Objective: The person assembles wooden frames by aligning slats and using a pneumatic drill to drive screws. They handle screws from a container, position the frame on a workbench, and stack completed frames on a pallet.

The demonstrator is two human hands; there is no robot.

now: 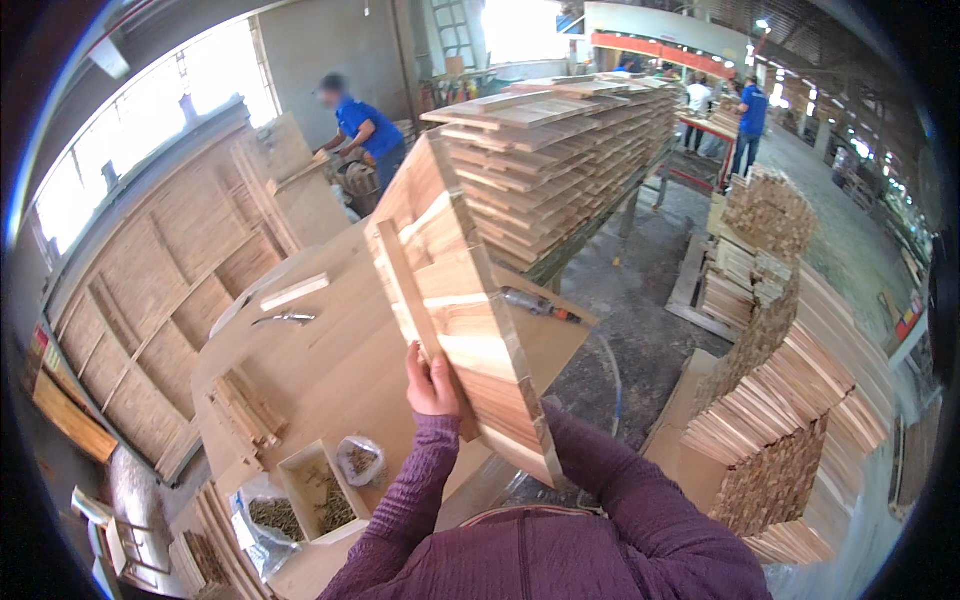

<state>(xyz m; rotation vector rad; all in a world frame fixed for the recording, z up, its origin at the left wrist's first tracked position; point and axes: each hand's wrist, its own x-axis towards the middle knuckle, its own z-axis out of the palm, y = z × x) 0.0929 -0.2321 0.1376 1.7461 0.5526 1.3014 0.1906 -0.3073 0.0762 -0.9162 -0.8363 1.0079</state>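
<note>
Plainly, the left grip (432, 388) clasps a pale rectangular wooden panel (475, 300) toward one o'clock, long axis eleven-to-five; right grip hidden, state unclear.

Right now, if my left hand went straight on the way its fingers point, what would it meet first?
Most likely the wooden strip on the face of the board: your left hand grips it there, fingers pointing roughly up along it. Exact depth is hard to judge.
</note>
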